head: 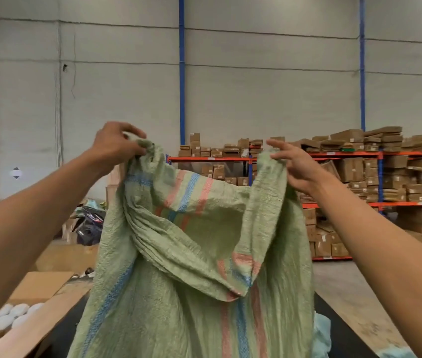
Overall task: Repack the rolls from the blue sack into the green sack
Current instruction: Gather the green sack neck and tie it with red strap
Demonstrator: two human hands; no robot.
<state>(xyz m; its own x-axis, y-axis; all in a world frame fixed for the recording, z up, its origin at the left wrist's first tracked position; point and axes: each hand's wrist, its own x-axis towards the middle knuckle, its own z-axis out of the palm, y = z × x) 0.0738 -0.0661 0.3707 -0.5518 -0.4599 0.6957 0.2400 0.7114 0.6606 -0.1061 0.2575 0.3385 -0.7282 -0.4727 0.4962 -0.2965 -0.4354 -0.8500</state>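
crinkled matt woven green sack (191, 254), brown cardboard boxes (411, 177)

Green sack (199, 254) bottom cut off at 6 o'clock; blue sack (321, 334) mostly hidden behind it at 5. White rolls (14, 315) at 8 blurry, box labels unreadable.

Two hands held a big green sack (199, 267) up high. The left hand (118, 144) bunched one top corner in its fingers. The right hand (296, 165) pinched the other top corner. The sack had blue and pink stripes. Behind it stood shelves (333, 153) full of brown boxes (375, 177). White rolls (16, 315) lay in a box at the lower left.
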